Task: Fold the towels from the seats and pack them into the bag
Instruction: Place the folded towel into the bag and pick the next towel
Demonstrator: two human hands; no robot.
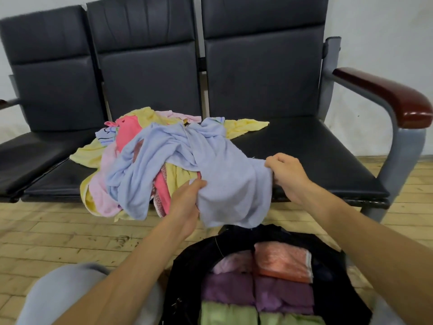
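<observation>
Left hand [187,195] and right hand [284,172] both grasping the blue towel [229,184], pile [140,146] on seats [304,151], bag [187,277] near.

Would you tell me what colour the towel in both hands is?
The towel is pale lavender-blue, clearest in the head view.

The towel pile [150,160] covers the middle seat [61,184] front; the right seat [316,156] lies bare up to the armrest [386,95]. The bag [187,266] gapes open, 6 folded towels [281,292] packing it, the blue towel [229,184] overhanging its far rim.
</observation>
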